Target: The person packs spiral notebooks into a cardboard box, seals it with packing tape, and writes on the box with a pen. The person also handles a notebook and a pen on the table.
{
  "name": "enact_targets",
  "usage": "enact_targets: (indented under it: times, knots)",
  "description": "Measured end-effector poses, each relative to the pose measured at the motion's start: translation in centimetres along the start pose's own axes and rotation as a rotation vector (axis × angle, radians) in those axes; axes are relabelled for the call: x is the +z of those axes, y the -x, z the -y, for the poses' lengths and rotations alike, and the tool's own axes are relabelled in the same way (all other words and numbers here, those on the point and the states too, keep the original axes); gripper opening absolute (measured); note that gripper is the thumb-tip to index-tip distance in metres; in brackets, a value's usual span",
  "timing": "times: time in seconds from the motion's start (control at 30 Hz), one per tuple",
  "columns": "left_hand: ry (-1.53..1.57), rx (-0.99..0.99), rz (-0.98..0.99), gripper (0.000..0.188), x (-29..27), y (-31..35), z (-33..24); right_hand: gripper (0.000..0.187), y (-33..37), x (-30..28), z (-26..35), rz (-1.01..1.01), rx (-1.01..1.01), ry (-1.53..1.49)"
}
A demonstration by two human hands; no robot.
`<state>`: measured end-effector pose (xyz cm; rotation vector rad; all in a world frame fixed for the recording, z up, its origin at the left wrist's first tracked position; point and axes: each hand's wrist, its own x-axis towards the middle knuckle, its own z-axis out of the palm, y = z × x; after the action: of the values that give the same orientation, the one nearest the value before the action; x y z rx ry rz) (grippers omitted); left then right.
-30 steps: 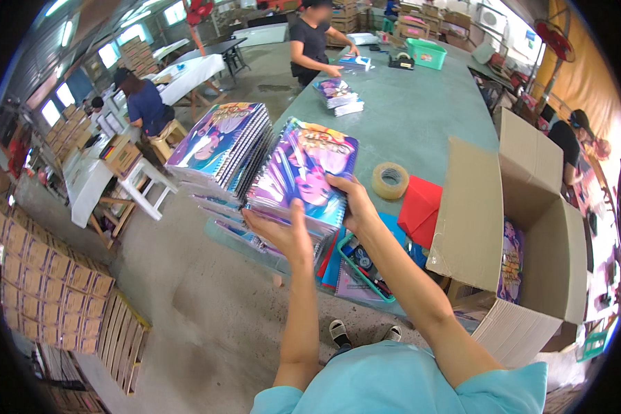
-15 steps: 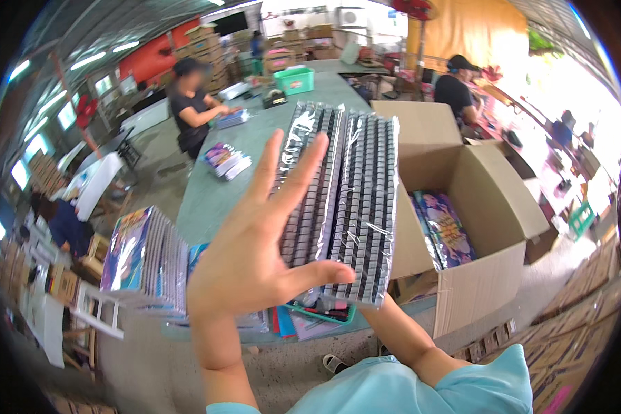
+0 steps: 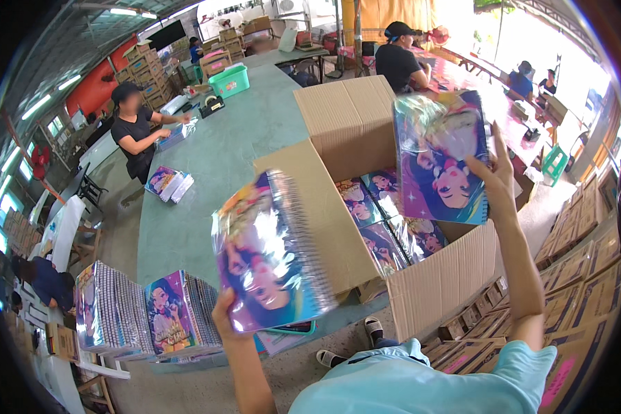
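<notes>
Hands [image 3: 498, 181] hold spiral notebooks [image 3: 262, 265], a carton flap [image 3: 338, 231] between them.

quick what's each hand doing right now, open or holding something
Left hand: closed on the lower edge of a spiral notebook stack.
Right hand: closed on the side of another notebook bundle, near the open carton.

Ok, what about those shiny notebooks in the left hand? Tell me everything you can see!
The bundle of notebooks has a glossy purple, blue and orange cover with a drawn figure on it. Spiral coils that look like metal run down its right side, and the bright glare looks like clear plastic wrap. It's closed and tilted, held at its lower left corner by the left hand. It overlaps a cardboard flap in view; I can't tell if they touch.
</notes>
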<state>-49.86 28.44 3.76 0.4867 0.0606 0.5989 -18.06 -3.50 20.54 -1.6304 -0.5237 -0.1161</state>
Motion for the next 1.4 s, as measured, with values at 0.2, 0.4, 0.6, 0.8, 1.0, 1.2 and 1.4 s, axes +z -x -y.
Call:
enact_targets:
  times: [0.2,0.4,0.6,0.8,1.0,1.2,1.4]
  knots:
    - [-0.037,0.274,-0.095,0.065,-0.4,2.3,1.6,0.085,-9.6,1.8,-16.9,0.292,-0.037,0.418]
    - [-0.075,0.436,-0.13,0.068,4.6,2.7,5.5,0.076,-13.1,10.7,-37.6,0.576,0.356,0.18]
    - [-0.316,0.483,-0.362,0.076,11.3,3.9,8.2,0.096,-11.2,14.9,-26.0,0.911,-0.041,0.496]
    - [-1.105,0.42,-0.007,0.091,15.4,-6.7,14.8,0.083,-6.4,7.5,-1.6,0.736,-0.181,-0.412]
    - [-1.237,0.428,-0.048,0.104,16.6,-6.4,13.7,0.079,-13.6,2.7,-10.1,0.661,-0.336,0.098]
    - [-1.308,0.608,-0.179,0.097,16.1,-4.5,10.9,0.09,-17.3,3.4,-24.0,0.841,-0.552,1.096]
    - [-1.331,0.792,-0.439,0.09,14.5,0.4,6.8,0.123,-8.2,9.6,-26.3,1.224,-0.203,1.45]
